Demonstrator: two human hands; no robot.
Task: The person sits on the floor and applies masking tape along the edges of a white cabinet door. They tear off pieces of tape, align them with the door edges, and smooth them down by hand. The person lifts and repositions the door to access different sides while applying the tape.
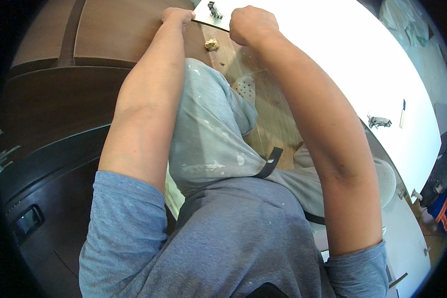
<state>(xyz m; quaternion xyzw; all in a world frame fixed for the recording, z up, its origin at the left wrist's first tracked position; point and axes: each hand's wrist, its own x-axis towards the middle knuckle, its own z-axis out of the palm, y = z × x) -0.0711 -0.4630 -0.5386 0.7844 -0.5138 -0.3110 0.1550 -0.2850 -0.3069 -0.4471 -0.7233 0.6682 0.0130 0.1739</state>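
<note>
A large white panel (333, 44) with metal hinges stretches from the top middle to the right. One hinge (213, 10) sits near its far left corner, between my hands; another hinge (379, 121) is by the right-hand edge. My left hand (178, 17) is closed at that far corner, its fingertips on the panel's edge. Over the panel's near edge, just right of the first hinge, my right hand (253, 25) is closed in a fist. Its fingers are turned away, so whatever it grips is hidden. Beyond the right forearm a slim light-coloured strip with a dark tip (403, 113) lies on the panel.
Brown panelled furniture (109, 30) lines the left side. Below the panel, a crumpled yellowish lump (211, 45) and a perforated light shoe (244, 88) are on the wooden floor (273, 109). Clear plastic (405, 22) lies at upper right, another white panel (407, 248) at lower right.
</note>
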